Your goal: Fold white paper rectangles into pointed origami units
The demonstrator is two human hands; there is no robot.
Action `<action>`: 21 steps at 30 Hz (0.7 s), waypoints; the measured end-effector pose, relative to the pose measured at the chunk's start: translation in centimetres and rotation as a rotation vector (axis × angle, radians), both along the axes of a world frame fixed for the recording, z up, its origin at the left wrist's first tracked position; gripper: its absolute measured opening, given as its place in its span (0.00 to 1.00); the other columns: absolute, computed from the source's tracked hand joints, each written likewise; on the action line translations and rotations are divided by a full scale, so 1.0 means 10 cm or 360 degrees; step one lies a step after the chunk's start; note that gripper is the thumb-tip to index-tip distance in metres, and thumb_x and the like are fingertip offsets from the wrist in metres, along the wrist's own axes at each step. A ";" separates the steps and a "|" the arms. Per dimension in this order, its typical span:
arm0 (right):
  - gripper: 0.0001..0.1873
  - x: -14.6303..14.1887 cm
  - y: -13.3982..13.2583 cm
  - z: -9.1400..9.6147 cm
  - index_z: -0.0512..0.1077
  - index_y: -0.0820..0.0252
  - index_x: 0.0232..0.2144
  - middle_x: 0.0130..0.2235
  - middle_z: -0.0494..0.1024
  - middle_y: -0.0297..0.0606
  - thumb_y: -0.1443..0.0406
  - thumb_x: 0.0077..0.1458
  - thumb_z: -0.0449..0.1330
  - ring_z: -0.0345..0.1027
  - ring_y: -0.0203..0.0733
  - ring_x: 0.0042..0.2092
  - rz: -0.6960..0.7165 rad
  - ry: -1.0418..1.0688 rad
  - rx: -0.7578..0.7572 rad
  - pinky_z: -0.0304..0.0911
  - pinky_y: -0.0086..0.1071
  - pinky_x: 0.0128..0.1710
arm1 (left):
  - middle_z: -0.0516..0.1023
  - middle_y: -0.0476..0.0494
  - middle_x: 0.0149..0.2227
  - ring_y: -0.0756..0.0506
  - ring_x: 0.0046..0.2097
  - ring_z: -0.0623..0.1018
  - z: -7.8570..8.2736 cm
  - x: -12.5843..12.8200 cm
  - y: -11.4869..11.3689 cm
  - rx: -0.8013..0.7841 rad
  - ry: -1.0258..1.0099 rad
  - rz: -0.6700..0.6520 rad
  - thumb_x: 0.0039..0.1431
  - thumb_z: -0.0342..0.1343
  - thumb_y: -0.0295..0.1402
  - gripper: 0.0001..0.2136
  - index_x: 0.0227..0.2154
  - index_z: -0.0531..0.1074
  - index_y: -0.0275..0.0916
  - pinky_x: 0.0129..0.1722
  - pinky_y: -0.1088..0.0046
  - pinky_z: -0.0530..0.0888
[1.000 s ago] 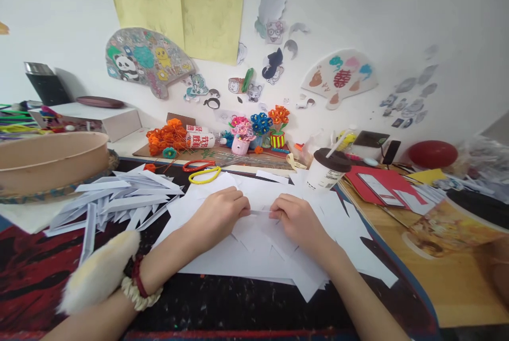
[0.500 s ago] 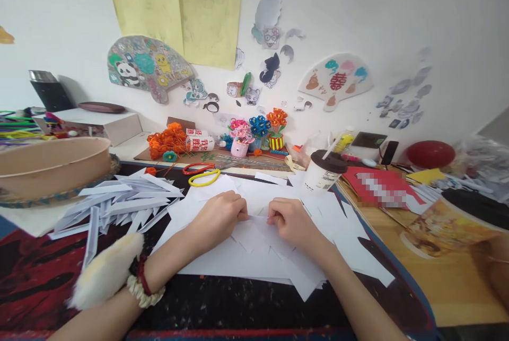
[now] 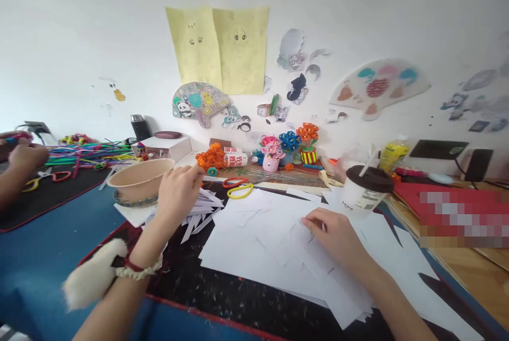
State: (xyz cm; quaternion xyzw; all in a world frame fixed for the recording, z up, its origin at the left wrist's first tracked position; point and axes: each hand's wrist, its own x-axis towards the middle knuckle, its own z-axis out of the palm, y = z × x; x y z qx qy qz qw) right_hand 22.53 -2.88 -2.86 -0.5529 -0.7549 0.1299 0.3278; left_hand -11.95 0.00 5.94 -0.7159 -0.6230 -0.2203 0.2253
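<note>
Craft mat (image 3: 222, 298): left hand (image 3: 178, 188) above folded strips (image 3: 203, 207), grip unclear; right hand (image 3: 334, 232) flat on sheets (image 3: 254, 240).

White wall (image 3: 79, 23), two yellow drawings (image 3: 238, 49), decorated paper fan (image 3: 379, 84), cartoon cut-outs (image 3: 298, 86), blue table cover (image 3: 47, 256), soft daylight

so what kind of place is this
Probably a craft workspace, maybe a shared one: cut white paper sheets, loose pipe cleaners, pipe-cleaner flowers, and paper cut-outs stuck on the wall.

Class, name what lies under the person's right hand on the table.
Overlapping white paper sheets lie under the right hand, over a dark mat. Anything directly beneath the palm is covered.
</note>
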 end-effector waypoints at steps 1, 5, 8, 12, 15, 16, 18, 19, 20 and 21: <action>0.15 0.00 0.00 0.00 0.70 0.57 0.24 0.28 0.75 0.35 0.60 0.60 0.52 0.66 0.42 0.29 0.0010 -0.0045 -0.0018 0.57 0.34 0.32 | 0.80 0.38 0.37 0.36 0.43 0.76 0.02 -0.07 -0.02 -0.0014 0.0124 0.0129 0.63 0.47 0.31 0.11 0.39 0.75 0.38 0.39 0.62 0.66; 0.14 0.02 -0.01 -0.03 0.70 0.57 0.25 0.30 0.76 0.36 0.61 0.60 0.51 0.68 0.43 0.31 -0.0004 -0.0194 -0.0041 0.57 0.34 0.32 | 0.76 0.34 0.47 0.31 0.49 0.72 -0.05 0.04 -0.11 -0.0013 0.0258 0.0163 0.62 0.46 0.28 0.14 0.47 0.73 0.36 0.44 0.56 0.64; 0.14 0.03 -0.02 -0.05 0.70 0.58 0.25 0.30 0.76 0.35 0.62 0.60 0.52 0.69 0.43 0.32 -0.0024 -0.0230 -0.0028 0.56 0.34 0.32 | 0.78 0.35 0.42 0.34 0.46 0.74 -0.18 0.41 -0.12 -0.0337 0.0257 -0.0208 0.62 0.48 0.28 0.11 0.41 0.75 0.35 0.43 0.57 0.64; 0.13 0.03 -0.04 -0.03 0.69 0.58 0.24 0.30 0.76 0.34 0.63 0.60 0.52 0.68 0.42 0.32 -0.0064 -0.0241 0.0000 0.55 0.33 0.31 | 0.79 0.41 0.41 0.39 0.47 0.74 -0.39 0.86 0.05 -0.0503 0.0304 -0.0530 0.59 0.57 0.33 0.08 0.39 0.76 0.40 0.45 0.63 0.64; 0.13 0.02 -0.04 -0.02 0.68 0.58 0.24 0.30 0.76 0.34 0.64 0.60 0.53 0.68 0.42 0.33 -0.0062 -0.0261 0.0009 0.55 0.33 0.31 | 0.80 0.40 0.37 0.39 0.45 0.76 -0.52 0.98 0.21 -0.0556 0.0285 -0.0636 0.55 0.61 0.34 0.06 0.35 0.78 0.39 0.46 0.63 0.64; 0.13 0.02 -0.04 -0.02 0.68 0.58 0.24 0.30 0.76 0.34 0.64 0.60 0.53 0.68 0.42 0.33 -0.0059 -0.0260 0.0009 0.55 0.33 0.32 | 0.81 0.41 0.36 0.39 0.44 0.76 -0.54 0.99 0.25 -0.0570 0.0265 -0.0655 0.55 0.61 0.33 0.05 0.34 0.78 0.39 0.45 0.64 0.65; 0.12 0.03 -0.03 -0.03 0.68 0.58 0.24 0.30 0.76 0.34 0.64 0.60 0.53 0.68 0.42 0.34 -0.0055 -0.0247 0.0004 0.56 0.33 0.32 | 0.81 0.42 0.34 0.41 0.42 0.77 -0.55 0.98 0.29 -0.0591 0.0203 -0.0677 0.55 0.60 0.31 0.03 0.32 0.78 0.41 0.45 0.65 0.65; 0.12 0.03 -0.03 -0.03 0.68 0.58 0.24 0.30 0.75 0.34 0.64 0.60 0.52 0.68 0.42 0.34 -0.0058 -0.0240 0.0002 0.56 0.33 0.32 | 0.81 0.43 0.33 0.42 0.41 0.78 -0.54 0.97 0.30 -0.0598 0.0163 -0.0680 0.55 0.60 0.31 0.03 0.32 0.79 0.42 0.44 0.66 0.66; 0.13 0.03 -0.02 -0.04 0.69 0.58 0.24 0.30 0.75 0.34 0.64 0.60 0.52 0.68 0.42 0.33 -0.0063 -0.0236 -0.0001 0.56 0.33 0.32 | 0.81 0.44 0.33 0.42 0.39 0.78 -0.53 0.95 0.30 -0.0605 0.0119 -0.0678 0.55 0.59 0.30 0.04 0.31 0.79 0.42 0.43 0.67 0.66; 0.13 0.04 -0.02 -0.04 0.69 0.58 0.24 0.30 0.75 0.34 0.64 0.60 0.52 0.68 0.42 0.33 -0.0066 -0.0232 -0.0005 0.56 0.33 0.31 | 0.81 0.45 0.32 0.43 0.38 0.78 -0.51 0.95 0.30 -0.0609 0.0072 -0.0673 0.55 0.58 0.29 0.05 0.31 0.79 0.43 0.42 0.67 0.66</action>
